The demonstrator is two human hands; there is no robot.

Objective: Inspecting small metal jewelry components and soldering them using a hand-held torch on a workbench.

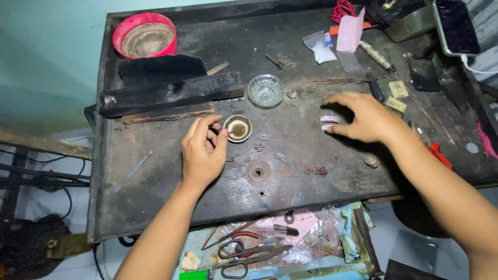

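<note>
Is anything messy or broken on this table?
The dark worktable is scorched and stained. Charred wood blocks lie near the back edge, and tiny beads sit scattered loose near its middle. Nothing looks spilled or freshly broken.

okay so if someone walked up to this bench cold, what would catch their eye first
Probably the two hands over the dark workbench: the left hand pinches a thin red-tipped stick into a small brass bowl at centre, while the right hand reaches for two sparkling rings just to the right. After that, the red dish at the back left corner and the clear glass dish behind the brass bowl stand out.
</note>
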